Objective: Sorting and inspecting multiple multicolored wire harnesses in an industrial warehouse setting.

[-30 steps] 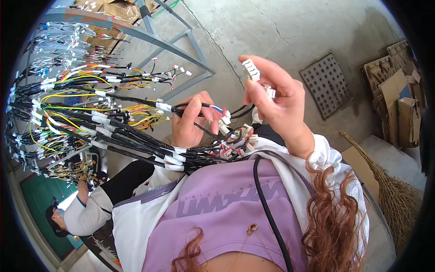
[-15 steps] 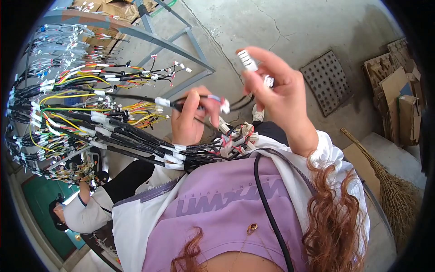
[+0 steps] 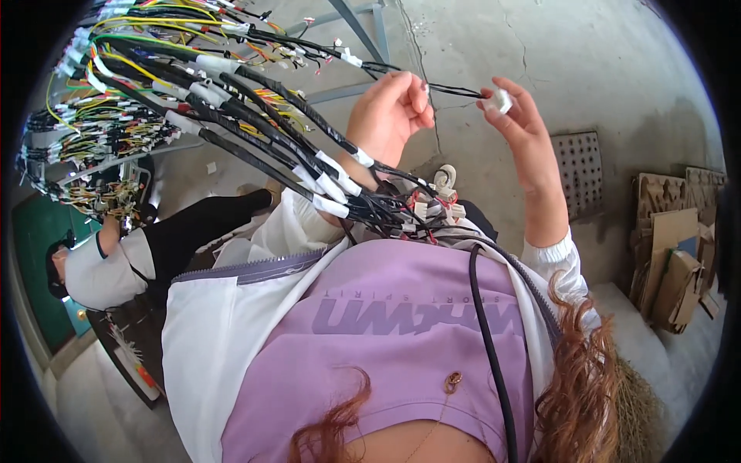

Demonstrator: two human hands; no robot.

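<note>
My right hand [image 3: 529, 135] pinches a white plastic connector [image 3: 502, 101] between thumb and fingers, held out ahead of me. Thin black wires [image 3: 455, 90] run taut from that connector leftward to my left hand [image 3: 386, 116]. The left fingers are curled closed around these wires, which continue to a white-taped branch of the wiring harness. Below my left forearm, thick black-taped harness branches [image 3: 262, 127] with white tape bands slant down toward my waist. Their ends, a cluster of white connectors [image 3: 436, 210] with red and black wires, lie against my front.
Many hanging harnesses [image 3: 100, 131] fill the left side, beside a blue-grey metal frame [image 3: 359, 27]. At lower left another person [image 3: 104, 266] works at the wires. Flattened cardboard [image 3: 671, 266] leans at right, near a perforated panel [image 3: 580, 174] and a straw broom [image 3: 637, 401].
Both hands have moved forward and the right hand has drawn the connector away to the right, pulling the wires straight. The whole view has shifted, bringing the harness branches nearer.
</note>
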